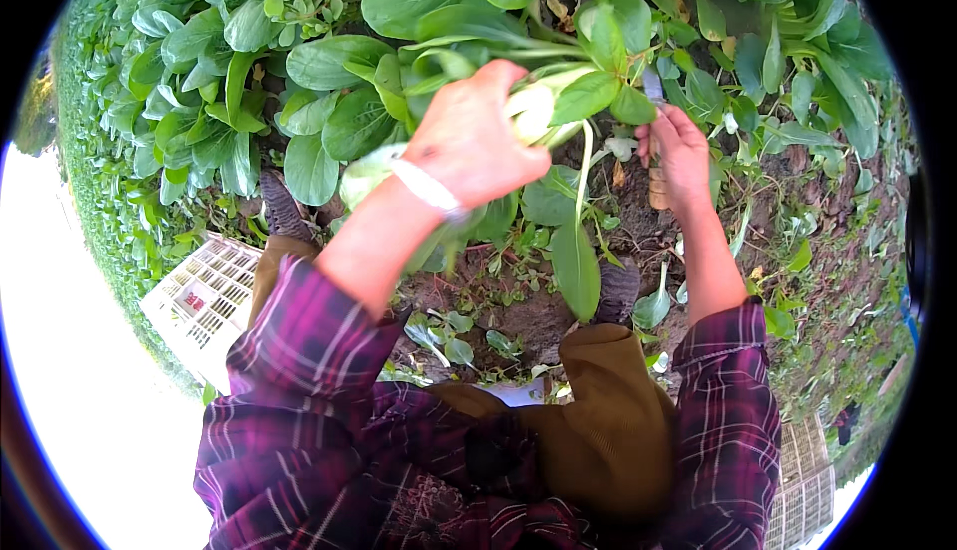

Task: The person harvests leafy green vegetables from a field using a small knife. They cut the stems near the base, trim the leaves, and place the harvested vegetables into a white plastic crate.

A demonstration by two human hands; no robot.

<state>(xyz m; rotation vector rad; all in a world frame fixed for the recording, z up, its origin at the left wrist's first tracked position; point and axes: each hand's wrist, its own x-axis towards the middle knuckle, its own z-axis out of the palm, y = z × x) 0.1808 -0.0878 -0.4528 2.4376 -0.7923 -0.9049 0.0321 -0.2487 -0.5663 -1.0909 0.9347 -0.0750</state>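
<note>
My left hand (pixel 478 135) grips a head of leafy greens, like bok choy, by its pale stalks (pixel 542 105); the hand is blurred. One long-stemmed leaf (pixel 577 269) dangles below it. To the right, my right hand (pixel 677 150) is closed around a knife's wooden handle (pixel 658 189). The short metal blade (pixel 652 86) points up, partly behind leaves, just right of the greens. Growing plants (pixel 336 64) with broad green leaves stand beyond both hands. Cut or loose leaves (pixel 653 306) lie on the soil between my feet and beside them.
A pale plastic crate (pixel 209 288) stands at the left, and another slatted crate (pixel 804 475) at the lower right. My shoes (pixel 619 290) rest on soil among small weeds. Dense rows of greens (pixel 112 161) run along the left.
</note>
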